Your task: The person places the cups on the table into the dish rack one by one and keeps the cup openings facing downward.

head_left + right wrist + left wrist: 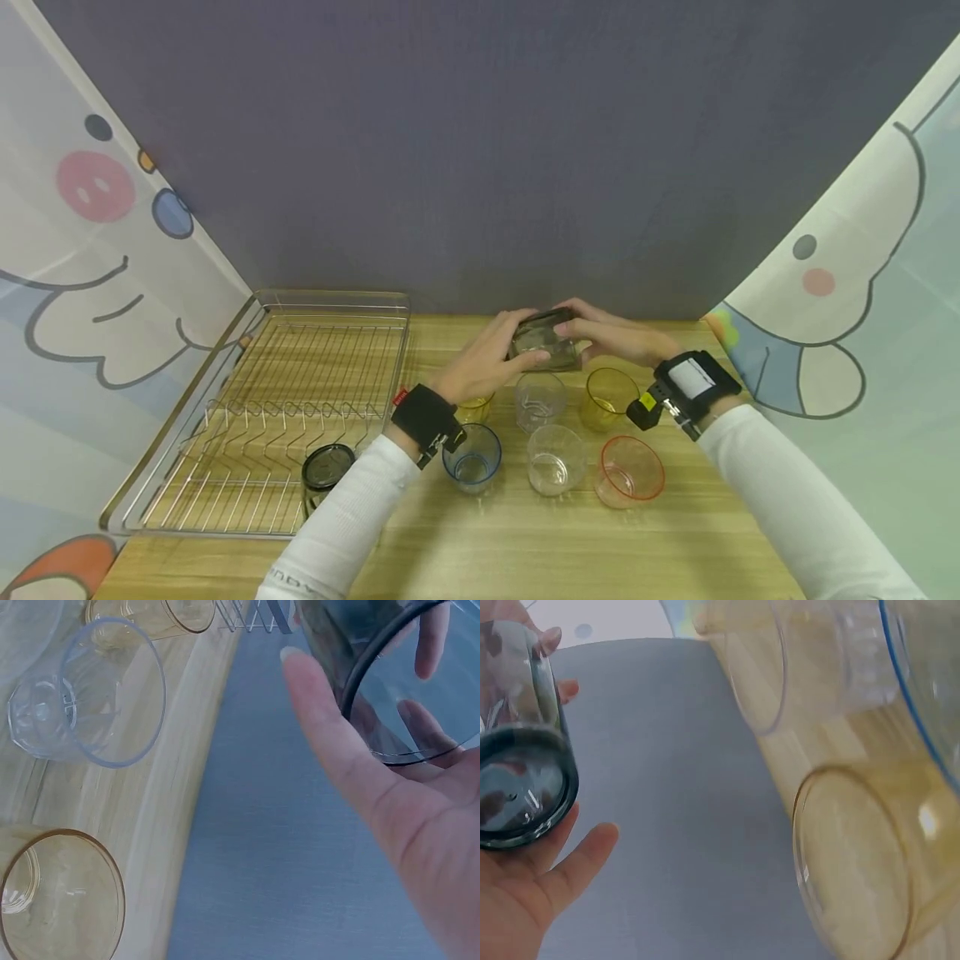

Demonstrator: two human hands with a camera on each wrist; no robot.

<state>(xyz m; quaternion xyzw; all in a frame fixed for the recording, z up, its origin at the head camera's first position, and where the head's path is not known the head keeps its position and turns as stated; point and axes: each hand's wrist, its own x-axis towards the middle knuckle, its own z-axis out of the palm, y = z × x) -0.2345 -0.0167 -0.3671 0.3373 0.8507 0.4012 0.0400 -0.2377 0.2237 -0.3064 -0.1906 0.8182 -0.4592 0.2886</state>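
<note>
Both hands hold a dark grey see-through glass (pixel 542 340) above the back of the table, tipped on its side. My left hand (pixel 487 358) grips its base end, thumb in front and fingers over the far side. At the rim end, my right hand (pixel 613 335) grips the wall, its thumb (pixel 319 697) lying along the outside. The glass's round base (pixel 525 787) faces the left wrist camera. Below the hands stand a yellow glass (pixel 474 408), partly hidden by the left wrist, a clear glass (pixel 540 404) and another yellow glass (pixel 609 400).
A nearer row holds a blue-rimmed glass (pixel 472 462), a clear glass (pixel 557 462) and a red-rimmed glass (pixel 630 475). To the left lies a wire dish rack (pixel 281 367) in a tray. A dark glass (pixel 327 468) sits in it by the left forearm. A grey panel (pixel 480 167) rises behind.
</note>
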